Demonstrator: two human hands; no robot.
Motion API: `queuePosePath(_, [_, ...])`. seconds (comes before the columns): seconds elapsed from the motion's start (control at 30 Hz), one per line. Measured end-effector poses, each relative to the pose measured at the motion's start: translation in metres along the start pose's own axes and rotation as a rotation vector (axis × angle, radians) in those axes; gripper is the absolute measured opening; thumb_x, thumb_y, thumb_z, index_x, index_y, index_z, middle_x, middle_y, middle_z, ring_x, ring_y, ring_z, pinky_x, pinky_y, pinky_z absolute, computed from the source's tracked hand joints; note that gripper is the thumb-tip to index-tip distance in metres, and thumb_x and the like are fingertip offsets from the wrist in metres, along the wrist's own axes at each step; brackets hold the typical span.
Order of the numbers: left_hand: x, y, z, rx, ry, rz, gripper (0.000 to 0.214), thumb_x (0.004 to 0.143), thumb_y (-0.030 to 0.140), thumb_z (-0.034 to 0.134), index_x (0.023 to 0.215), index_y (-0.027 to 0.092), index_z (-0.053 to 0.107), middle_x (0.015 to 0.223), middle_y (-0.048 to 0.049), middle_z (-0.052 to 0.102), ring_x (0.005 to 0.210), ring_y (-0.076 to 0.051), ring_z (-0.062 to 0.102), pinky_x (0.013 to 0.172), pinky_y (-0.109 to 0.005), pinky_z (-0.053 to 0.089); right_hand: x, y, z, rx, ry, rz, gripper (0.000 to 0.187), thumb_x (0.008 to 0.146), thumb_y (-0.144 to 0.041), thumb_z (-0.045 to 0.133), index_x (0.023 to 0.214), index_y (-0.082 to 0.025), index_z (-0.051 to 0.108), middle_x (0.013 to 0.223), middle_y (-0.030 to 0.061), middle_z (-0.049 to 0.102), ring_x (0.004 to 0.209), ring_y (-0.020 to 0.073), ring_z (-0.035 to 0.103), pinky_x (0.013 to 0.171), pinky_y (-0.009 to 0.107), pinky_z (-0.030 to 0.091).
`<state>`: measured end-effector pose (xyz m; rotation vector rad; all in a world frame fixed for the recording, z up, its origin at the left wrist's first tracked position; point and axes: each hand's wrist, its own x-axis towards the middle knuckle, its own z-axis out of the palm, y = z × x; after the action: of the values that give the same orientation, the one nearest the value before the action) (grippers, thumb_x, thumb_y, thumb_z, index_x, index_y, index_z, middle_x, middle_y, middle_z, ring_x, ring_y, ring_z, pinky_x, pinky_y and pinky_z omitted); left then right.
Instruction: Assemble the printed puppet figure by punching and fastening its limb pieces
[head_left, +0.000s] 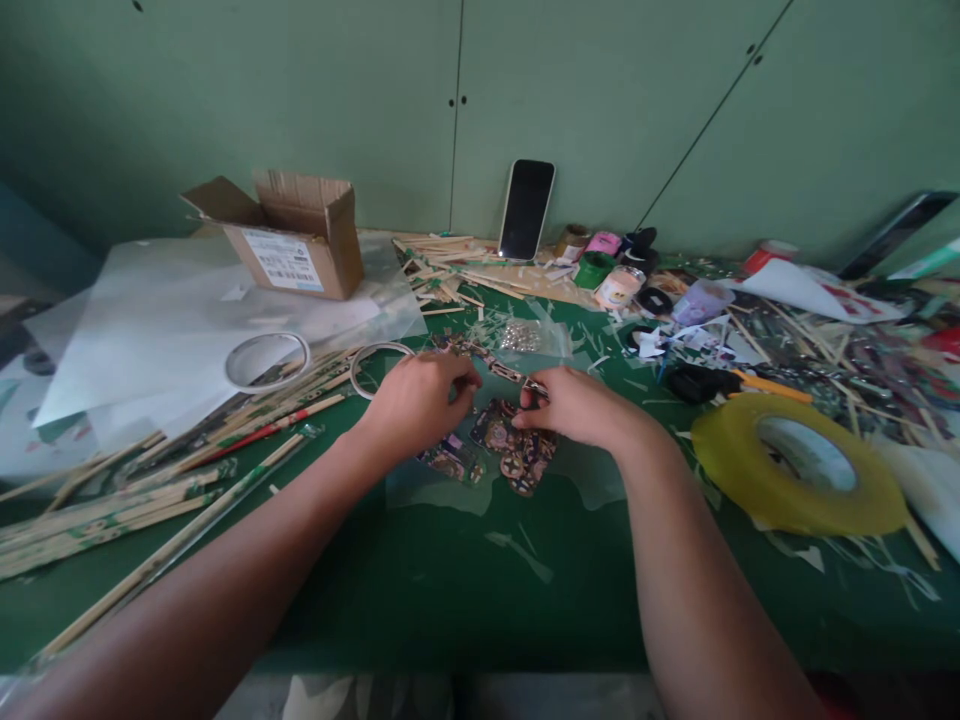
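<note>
Centre frame: a left hand (420,400) and right hand (577,408), fingers narrowed to a pinch, hold the ends of a small patterned strip (507,373), seemingly to steady it over loose patterned pieces (504,445) on the green mat (420,590); bare mat opens below, a yellow tape roll (802,470) crowds the right

Box label (283,259) too blurry, no legible txt elsewhere

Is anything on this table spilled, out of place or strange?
Yes. Thin slivers lie scattered over the mat beyond the patterned pieces, and sticks sprawl in a loose heap at the left. The phone stands propped against the wall.
</note>
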<state>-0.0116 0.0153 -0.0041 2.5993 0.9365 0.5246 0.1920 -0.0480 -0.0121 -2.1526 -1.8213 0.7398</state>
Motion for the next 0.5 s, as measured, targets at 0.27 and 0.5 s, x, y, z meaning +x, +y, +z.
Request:
queuePosePath(0.27, [0.0, -0.002, 0.0, -0.013, 0.021, -0.039, 0.024, 0.081, 0.018, 0.051, 0.089, 0.02, 0.073, 0.081, -0.0066, 0.074, 0.067, -0.017, 0.062, 0.061, -0.03, 0.043, 0.002, 0.005, 0.001, 0.024, -0.012, -0.072, 0.018, 0.069, -0.028, 0.074, 0.061, -0.023, 0.058, 0.055, -0.0024, 0.055, 0.043, 0.0159, 0.052, 0.044, 0.029, 0.034])
queuePosePath(0.5, [0.0, 0.0, 0.0, -0.122, -0.039, 0.088, 0.02, 0.086, 0.025, 0.055, 0.095, 0.017, 0.071, 0.091, -0.0079, 0.073, 0.081, -0.019, 0.064, 0.07, -0.031, 0.046, -0.009, 0.002, -0.012, 0.213, -0.092, -0.046, 0.02, 0.079, -0.038, 0.066, 0.069, -0.022, 0.059, 0.067, 0.0012, 0.062, 0.058, 0.0178, 0.056, 0.052, 0.029, 0.038])
